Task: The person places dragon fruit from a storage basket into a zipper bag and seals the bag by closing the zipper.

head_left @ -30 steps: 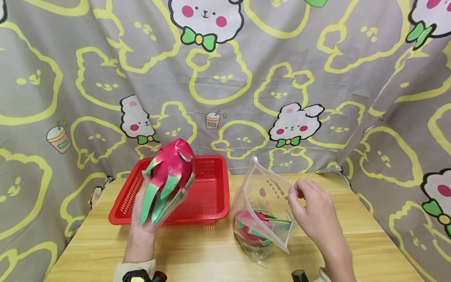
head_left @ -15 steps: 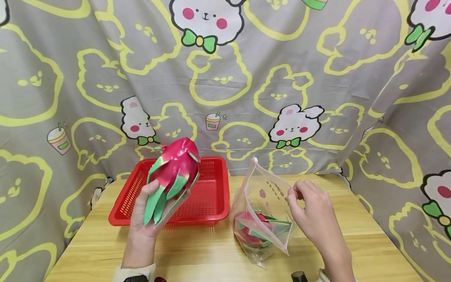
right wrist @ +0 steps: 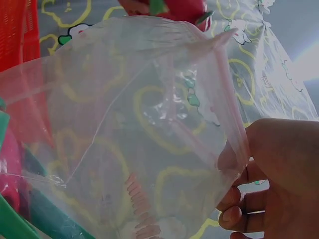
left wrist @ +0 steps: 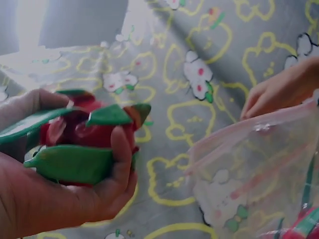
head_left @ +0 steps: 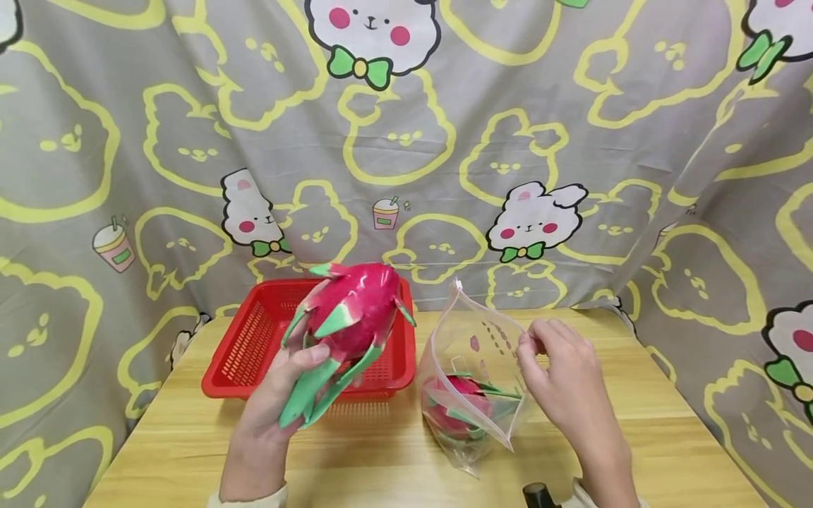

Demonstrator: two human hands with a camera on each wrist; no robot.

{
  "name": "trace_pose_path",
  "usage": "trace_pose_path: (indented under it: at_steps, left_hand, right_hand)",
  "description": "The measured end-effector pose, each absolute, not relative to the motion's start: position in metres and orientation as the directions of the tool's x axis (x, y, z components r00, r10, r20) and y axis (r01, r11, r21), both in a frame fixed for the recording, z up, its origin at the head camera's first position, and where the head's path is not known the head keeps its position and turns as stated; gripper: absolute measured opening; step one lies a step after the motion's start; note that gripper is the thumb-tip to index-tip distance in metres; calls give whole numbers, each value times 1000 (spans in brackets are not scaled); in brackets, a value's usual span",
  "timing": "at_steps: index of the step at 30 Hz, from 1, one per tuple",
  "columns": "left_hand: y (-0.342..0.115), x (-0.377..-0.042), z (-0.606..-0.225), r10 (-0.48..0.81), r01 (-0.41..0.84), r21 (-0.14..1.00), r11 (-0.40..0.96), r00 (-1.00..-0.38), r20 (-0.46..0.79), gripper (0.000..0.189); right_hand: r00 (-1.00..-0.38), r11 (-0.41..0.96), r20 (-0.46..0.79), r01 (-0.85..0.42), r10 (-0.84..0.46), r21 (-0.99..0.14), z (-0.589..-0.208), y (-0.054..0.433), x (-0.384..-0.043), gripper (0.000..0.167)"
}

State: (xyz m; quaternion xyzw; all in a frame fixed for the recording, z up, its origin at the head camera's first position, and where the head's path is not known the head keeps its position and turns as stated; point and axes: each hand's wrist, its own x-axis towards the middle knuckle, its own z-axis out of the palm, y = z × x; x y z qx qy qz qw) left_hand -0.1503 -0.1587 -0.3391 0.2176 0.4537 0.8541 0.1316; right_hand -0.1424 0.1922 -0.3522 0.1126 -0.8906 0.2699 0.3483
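Note:
My left hand (head_left: 273, 395) grips a dragon fruit (head_left: 358, 310), pink with green leaf-like scales, raised in front of the red basket. Its green scales trail down over my palm, and my fingers wrap round it in the left wrist view, where the dragon fruit (left wrist: 92, 134) shows close up. With thumb and fingers, my right hand (head_left: 568, 377) pinches the upper right edge of a clear zip bag (head_left: 502, 346). The bag's mouth gapes toward the left. Inside it, near the bottom, lies a second dragon fruit (head_left: 454, 409). In the right wrist view, the bag (right wrist: 114, 129) stretches out from my right hand (right wrist: 279, 169).
Behind my left hand a red plastic basket (head_left: 222, 384) with slotted walls stands on the wooden table (head_left: 356, 466). A grey curtain (head_left: 432, 155) printed with yellow cartoon outlines closes off the back and sides. A black cylindrical object (head_left: 538, 495) sits by my right wrist.
My left hand has carried the dragon fruit to the right, toward the bag, tilting it over. My right hand keeps its pinch on the bag's edge in the same place.

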Motion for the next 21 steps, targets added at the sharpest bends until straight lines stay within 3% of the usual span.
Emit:
trace_pose_path:
  at_steps: [5, 11, 21]
  left_hand:
    - [-147, -140, -333, 388, 51, 905, -423, -892, 232, 78]
    - [-131, -128, -321, 439, 143, 945, -294, -858, 267, 84]
    - [-98, -124, -299, 424, 415, 909, 38, -831, 361, 80]
  right_hand:
    - [-734, 823, 678, -395, -16, -408, -352, 189, -141, 24]
    - [-719, 810, 694, -421, -25, -407, -349, 187, -141, 25]
    - [-731, 806, 683, -414, -17, -423, -347, 189, -138, 25]
